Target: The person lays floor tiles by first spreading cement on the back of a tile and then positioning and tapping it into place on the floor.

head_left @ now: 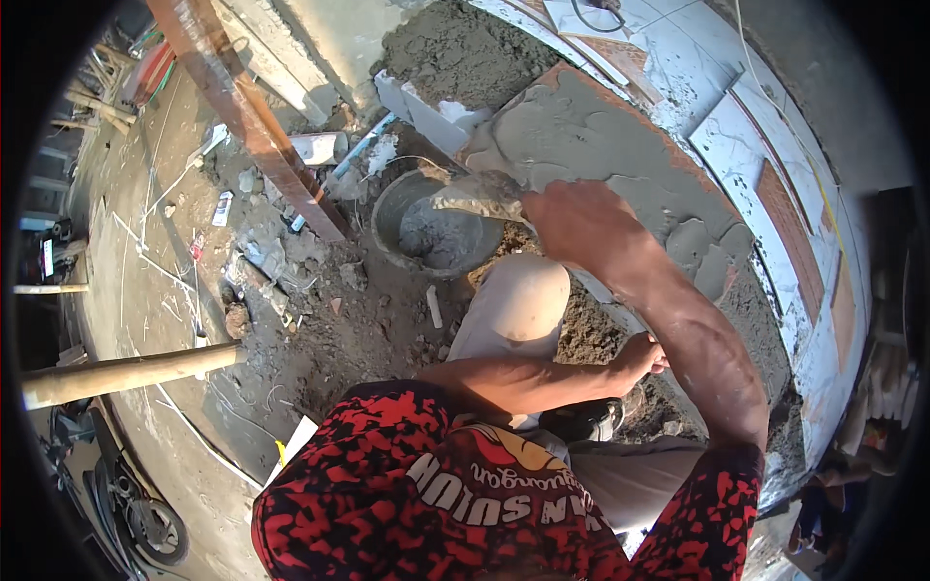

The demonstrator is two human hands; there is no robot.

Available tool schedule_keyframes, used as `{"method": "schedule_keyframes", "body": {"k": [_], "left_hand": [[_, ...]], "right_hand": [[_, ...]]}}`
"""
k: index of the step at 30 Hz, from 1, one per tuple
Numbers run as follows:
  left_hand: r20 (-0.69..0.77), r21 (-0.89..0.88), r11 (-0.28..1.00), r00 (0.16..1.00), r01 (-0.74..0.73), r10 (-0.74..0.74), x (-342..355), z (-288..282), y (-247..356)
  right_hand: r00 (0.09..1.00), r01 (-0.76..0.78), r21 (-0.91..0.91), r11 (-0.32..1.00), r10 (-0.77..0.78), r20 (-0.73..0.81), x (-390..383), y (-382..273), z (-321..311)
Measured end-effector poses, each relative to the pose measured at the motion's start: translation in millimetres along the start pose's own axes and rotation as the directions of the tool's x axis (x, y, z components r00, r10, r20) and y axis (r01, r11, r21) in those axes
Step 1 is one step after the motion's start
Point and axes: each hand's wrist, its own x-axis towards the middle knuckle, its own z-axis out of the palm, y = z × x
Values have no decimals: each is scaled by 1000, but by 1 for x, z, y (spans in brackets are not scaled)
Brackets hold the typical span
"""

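My right hand (572, 218) grips a mortar-coated trowel (470, 198), held over the rim of a round bucket (387, 218) that holds wet grey mix. Beside it lies a slab (610, 136) coated with spread grey mortar, rougher where it is lumped. My left hand (644, 358) is low, just left of my right forearm and partly behind it, with curled fingers; what they hold, if anything, I cannot make out.
A leaning wooden post (247, 111), a bamboo pole (126, 376), rubble and pipe (318, 148) are on the left, a motorcycle (145, 523) bottom left. A mortar heap (465, 48) lies at the top, white tiles (736, 155) at right. Another person (823, 513) is low at the far right.
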Motion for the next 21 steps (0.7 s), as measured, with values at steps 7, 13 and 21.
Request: {"method": "schedule_keyframes", "body": {"k": [7, 13, 21], "left_hand": [[-22, -21, 999, 999, 46, -46, 3, -2, 9], [-35, -34, 997, 997, 67, -68, 5, -7, 16], [-25, -30, 996, 996, 89, -90, 3, -1, 17]], "right_hand": [[977, 155, -236, 959, -115, 178, 163, -67, 115], [928, 276, -108, 955, -235, 290, 172, -62, 133], [873, 161, 226, 961, -246, 421, 177, -16, 121]]}}
